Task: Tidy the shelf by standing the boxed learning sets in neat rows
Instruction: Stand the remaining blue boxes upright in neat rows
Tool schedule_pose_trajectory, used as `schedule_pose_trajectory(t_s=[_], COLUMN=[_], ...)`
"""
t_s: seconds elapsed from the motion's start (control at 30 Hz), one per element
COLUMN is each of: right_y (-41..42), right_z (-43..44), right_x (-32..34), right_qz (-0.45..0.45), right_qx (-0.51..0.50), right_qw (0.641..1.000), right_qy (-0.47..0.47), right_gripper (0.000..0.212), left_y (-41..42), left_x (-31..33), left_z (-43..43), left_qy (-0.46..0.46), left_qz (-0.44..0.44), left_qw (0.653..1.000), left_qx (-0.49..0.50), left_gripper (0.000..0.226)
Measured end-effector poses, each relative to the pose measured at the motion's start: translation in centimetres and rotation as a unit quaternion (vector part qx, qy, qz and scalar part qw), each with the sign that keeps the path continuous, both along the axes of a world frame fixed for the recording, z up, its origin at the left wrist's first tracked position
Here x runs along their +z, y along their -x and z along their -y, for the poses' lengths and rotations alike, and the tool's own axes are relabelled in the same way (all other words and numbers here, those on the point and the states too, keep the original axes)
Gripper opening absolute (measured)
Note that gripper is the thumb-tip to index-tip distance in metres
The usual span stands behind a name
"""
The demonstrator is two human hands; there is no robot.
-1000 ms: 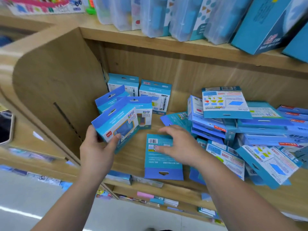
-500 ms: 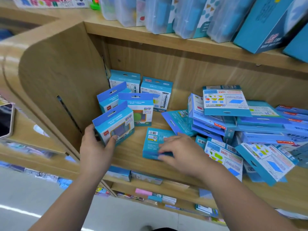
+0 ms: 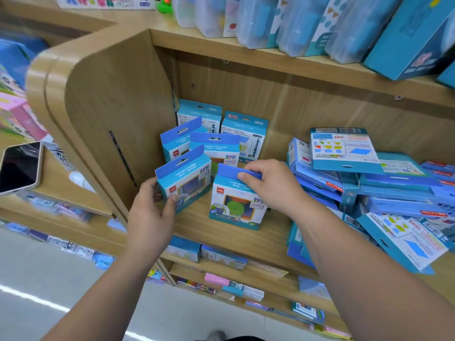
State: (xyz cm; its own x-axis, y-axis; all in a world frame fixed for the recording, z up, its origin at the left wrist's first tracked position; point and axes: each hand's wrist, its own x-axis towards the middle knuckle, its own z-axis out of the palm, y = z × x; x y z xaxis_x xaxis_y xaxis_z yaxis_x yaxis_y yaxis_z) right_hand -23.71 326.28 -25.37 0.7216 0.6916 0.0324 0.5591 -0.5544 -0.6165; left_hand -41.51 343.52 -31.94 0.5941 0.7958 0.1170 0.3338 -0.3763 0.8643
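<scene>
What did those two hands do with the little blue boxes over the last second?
The right hand took hold of the box that lay flat, back side up, and stood it upright; this front box now faces forward, pinched at its top flap. The left hand kept its grip on the left box, which sits a little straighter. The messy pile on the right and the back boxes stayed put.

Matt wooden shelf (image 3: 236, 239), seemingly glossy cardboard boxes (image 3: 237, 205)

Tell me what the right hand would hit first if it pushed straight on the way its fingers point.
The right hand points left across the box it grips. Going on, it would probably first meet the tilted box in the left hand, though depth is uncertain.
</scene>
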Motion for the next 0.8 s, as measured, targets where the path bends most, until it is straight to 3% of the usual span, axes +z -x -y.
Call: schedule_pose_trajectory(t_s=[0.1, 0.2, 0.3, 0.5, 0.8], right_y=[0.5, 1.1, 1.0, 1.3, 1.7], right_z=[-0.2, 0.1, -0.4, -3.8, -3.8], right_x=[0.0, 0.7, 1.4, 0.7, -1.5], right_qz=[0.071, 0.132, 0.129, 0.127, 0.127], right_qx=[0.013, 0.064, 0.092, 0.085, 0.022], right_qw=[0.995, 0.974, 0.962, 0.979, 0.991], right_qy=[0.073, 0.173, 0.221, 0.136, 0.021], right_gripper=[0.032, 0.058, 0.056, 0.035, 0.076], left_y=[0.3, 0.3, 0.1, -0.3, -0.2], left_x=[-0.3, -0.3, -0.3, -0.2, -0.3], left_z=[-0.1, -0.3, -0.6, -1.1, 0.2], left_qy=[-0.004, -0.006, -0.008, -0.019, -0.047], left_qz=[-0.001, -0.002, -0.006, 0.007, 0.041], left_qw=[1.0, 1.0, 1.0, 1.0, 0.997], left_qx=[0.003, 0.002, 0.011, 0.021, 0.037], left_gripper=[0.042, 0.039, 0.037, 0.036, 0.052])
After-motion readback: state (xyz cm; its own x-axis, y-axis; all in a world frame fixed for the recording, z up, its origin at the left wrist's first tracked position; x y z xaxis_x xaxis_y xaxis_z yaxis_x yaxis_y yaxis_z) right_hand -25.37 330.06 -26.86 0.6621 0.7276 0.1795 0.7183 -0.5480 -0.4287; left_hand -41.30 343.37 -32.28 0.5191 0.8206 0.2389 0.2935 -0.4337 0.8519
